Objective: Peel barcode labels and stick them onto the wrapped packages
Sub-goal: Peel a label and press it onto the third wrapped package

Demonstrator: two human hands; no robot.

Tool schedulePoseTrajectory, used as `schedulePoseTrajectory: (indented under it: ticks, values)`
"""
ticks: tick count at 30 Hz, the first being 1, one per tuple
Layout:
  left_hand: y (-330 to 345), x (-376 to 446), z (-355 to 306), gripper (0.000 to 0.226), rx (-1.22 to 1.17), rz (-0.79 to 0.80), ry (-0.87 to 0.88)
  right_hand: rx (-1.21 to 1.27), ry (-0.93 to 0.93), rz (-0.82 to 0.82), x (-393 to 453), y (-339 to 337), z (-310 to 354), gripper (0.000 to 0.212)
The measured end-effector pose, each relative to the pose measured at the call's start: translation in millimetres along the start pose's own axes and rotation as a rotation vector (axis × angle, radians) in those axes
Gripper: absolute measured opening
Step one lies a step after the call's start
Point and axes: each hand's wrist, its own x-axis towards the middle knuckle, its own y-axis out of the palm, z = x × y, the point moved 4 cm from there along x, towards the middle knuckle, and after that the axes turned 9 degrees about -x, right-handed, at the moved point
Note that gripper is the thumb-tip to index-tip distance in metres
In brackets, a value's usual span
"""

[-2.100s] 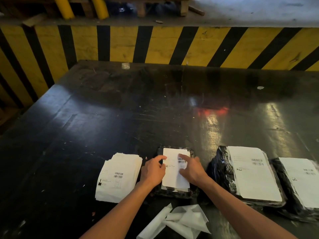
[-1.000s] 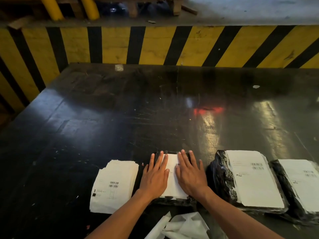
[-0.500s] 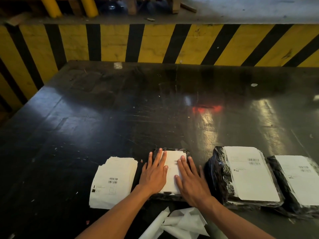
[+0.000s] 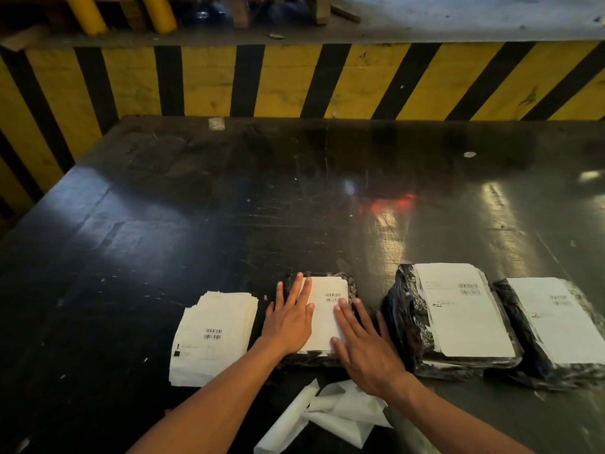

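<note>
Now both palms are flat: the left hand (image 4: 289,319) and right hand (image 4: 363,348) press, fingers straight, on the barcode label (image 4: 327,309) atop the small wrapped package (image 4: 352,286) at the near table edge (image 4: 98,322), between the label stack (image 4: 212,335) and two labelled packages (image 4: 406,322). The risk, I'd say: uneven pressure traps a crease, or the slick wrap slides and skews the label.

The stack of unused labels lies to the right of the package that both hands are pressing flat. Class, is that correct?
Not quite. The head view shows the stack of labels lying to the left of the package, beside the left hand. The rest holds: the left hand and right hand both press flat on that package's label.
</note>
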Motion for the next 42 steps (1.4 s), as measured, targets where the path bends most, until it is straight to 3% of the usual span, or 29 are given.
schedulePoseTrajectory:
  ticks: [4, 11, 19, 25, 30, 36, 42]
  values:
    - [0, -1, -1, 0.063, 0.010, -0.009, -0.002, 0.095, 0.072, 0.037, -4, -2, -3, 0.065]
    - [2, 1, 1, 0.063, -0.012, -0.006, -0.014, 0.020, -0.088, 0.013, -19, 5, 12, 0.072]
    - [0, 1, 0, 0.062, -0.035, 0.015, -0.009, 0.033, 0.057, 0.062, -36, 10, 2, 0.071]
    - [0, 0, -1, 0.061, -0.039, 0.018, -0.019, -0.006, -0.096, 0.006, -43, 16, 21, 0.072]
    - [-2, -2, -1, 0.062, 0.007, 0.013, -0.024, -0.028, -0.005, 0.017, -52, 19, 9, 0.074]
    - [-10, -6, -35, 0.061, 0.199, -0.069, 0.170, 0.097, 0.029, 0.011, -30, 5, 13, 0.064]
    - [-12, -5, -22, 0.062, 0.064, -0.089, -0.016, 0.045, -0.001, 0.041, -23, 9, 10, 0.064]
